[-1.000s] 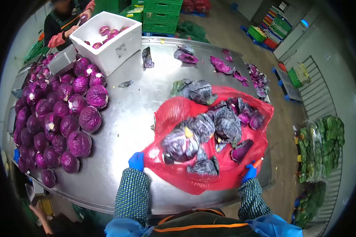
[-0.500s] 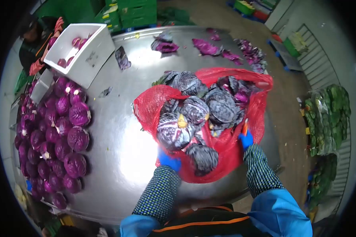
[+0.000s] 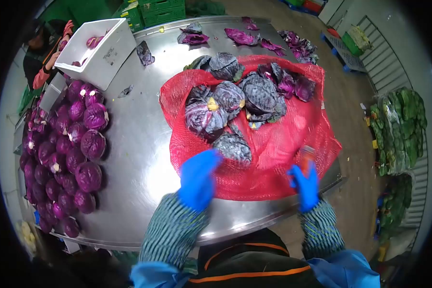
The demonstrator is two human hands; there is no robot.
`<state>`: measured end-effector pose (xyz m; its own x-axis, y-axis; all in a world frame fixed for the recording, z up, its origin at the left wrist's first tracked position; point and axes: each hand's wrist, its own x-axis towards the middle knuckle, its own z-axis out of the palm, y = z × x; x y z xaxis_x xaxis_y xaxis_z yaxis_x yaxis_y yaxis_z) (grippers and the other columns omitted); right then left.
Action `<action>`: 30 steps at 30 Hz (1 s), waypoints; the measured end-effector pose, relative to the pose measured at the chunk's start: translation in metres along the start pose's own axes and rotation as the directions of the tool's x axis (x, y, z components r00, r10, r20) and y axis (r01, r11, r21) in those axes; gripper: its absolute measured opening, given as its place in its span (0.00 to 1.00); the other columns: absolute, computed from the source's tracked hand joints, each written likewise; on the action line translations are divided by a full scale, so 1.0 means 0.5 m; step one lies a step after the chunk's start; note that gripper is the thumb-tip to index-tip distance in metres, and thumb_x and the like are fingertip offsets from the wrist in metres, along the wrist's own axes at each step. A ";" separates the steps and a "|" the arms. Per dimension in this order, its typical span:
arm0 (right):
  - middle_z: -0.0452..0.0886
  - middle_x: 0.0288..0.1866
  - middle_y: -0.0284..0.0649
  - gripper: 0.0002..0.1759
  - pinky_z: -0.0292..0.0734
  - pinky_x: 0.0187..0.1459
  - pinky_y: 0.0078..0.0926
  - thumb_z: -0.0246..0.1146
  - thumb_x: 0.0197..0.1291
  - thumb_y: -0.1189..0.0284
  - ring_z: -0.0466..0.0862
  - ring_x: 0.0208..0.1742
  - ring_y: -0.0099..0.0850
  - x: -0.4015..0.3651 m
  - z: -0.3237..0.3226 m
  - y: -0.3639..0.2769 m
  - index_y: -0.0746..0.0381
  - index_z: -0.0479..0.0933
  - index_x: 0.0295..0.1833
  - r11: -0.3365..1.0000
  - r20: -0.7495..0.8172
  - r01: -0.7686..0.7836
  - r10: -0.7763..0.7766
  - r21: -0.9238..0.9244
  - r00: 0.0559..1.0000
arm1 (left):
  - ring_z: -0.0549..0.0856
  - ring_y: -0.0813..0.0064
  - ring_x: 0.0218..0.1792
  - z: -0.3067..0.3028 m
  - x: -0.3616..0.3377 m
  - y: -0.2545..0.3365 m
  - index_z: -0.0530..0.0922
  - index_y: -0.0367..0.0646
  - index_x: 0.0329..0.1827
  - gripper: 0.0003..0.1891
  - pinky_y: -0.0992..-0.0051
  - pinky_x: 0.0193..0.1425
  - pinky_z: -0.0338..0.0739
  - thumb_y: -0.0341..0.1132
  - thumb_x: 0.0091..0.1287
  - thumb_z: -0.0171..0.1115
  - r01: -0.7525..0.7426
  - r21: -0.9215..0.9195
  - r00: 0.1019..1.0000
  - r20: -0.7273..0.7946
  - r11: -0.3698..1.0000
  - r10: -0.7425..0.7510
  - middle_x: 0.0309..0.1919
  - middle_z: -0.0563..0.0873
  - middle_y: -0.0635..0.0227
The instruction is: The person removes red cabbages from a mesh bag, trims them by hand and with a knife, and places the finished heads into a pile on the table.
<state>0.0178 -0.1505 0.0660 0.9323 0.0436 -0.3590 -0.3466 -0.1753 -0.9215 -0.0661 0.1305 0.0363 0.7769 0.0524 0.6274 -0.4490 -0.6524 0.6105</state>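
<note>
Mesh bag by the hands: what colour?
The mesh bag is red, best seen in the head view.

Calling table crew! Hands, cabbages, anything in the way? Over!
Left hand blurred, at red net's near side. Right hand gripping orange tool. Several cabbages on net, one just beyond left hand.

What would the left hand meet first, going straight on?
Probably the nearest cabbage, on the red net, just ahead of the left hand; height is unclear, so the net might come first.
</note>
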 end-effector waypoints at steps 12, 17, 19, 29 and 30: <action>0.78 0.52 0.40 0.28 0.75 0.43 0.19 0.54 0.50 0.86 0.77 0.51 0.26 0.164 0.109 0.224 0.66 0.67 0.61 0.984 0.316 0.161 -0.178 0.079 0.932 | 0.62 0.48 0.68 0.167 -0.259 -0.074 0.64 0.47 0.67 0.39 0.59 0.69 0.59 0.41 0.49 0.68 0.674 0.395 0.644 0.100 0.624 -0.758 0.66 0.64 0.47; 0.76 0.54 0.42 0.28 0.77 0.40 0.23 0.54 0.51 0.83 0.77 0.47 0.27 0.185 0.117 0.134 0.65 0.66 0.62 0.972 0.442 0.089 -0.180 0.219 0.879 | 0.71 0.50 0.61 0.180 0.042 0.001 0.72 0.45 0.59 0.29 0.60 0.63 0.68 0.34 0.51 0.67 0.579 0.105 0.803 -0.248 0.808 -0.543 0.60 0.71 0.50; 0.76 0.54 0.38 0.28 0.76 0.35 0.24 0.54 0.50 0.79 0.77 0.50 0.28 0.209 0.131 0.160 0.61 0.67 0.61 0.972 0.542 -0.231 0.215 -0.040 0.812 | 0.71 0.50 0.60 0.232 0.029 -0.025 0.71 0.45 0.60 0.31 0.60 0.63 0.68 0.38 0.51 0.69 0.519 0.446 0.836 -0.087 0.730 -0.541 0.58 0.72 0.50; 0.74 0.51 0.38 0.24 0.73 0.41 0.20 0.57 0.62 0.72 0.73 0.47 0.22 0.095 0.033 0.232 0.61 0.68 0.64 0.957 0.679 -0.288 0.188 0.036 0.709 | 0.71 0.52 0.61 0.236 -0.219 0.175 0.64 0.38 0.64 0.49 0.59 0.68 0.60 0.46 0.39 0.79 0.836 0.337 0.515 -0.214 0.432 -0.830 0.60 0.69 0.49; 0.74 0.47 0.37 0.22 0.71 0.44 0.18 0.56 0.62 0.76 0.73 0.44 0.20 0.088 0.033 0.215 0.62 0.67 0.62 0.980 0.672 -0.189 0.101 0.059 0.733 | 0.75 0.55 0.58 0.214 -0.194 0.177 0.70 0.38 0.60 0.45 0.61 0.66 0.65 0.48 0.39 0.79 0.841 0.351 0.494 -0.191 0.410 -0.848 0.55 0.76 0.51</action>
<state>0.0197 -0.1511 -0.0514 0.5796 0.6755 -0.4559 -0.5218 -0.1220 -0.8443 -0.1339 -0.0133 -0.0220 0.6800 0.7240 -0.1156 0.6245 -0.4893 0.6088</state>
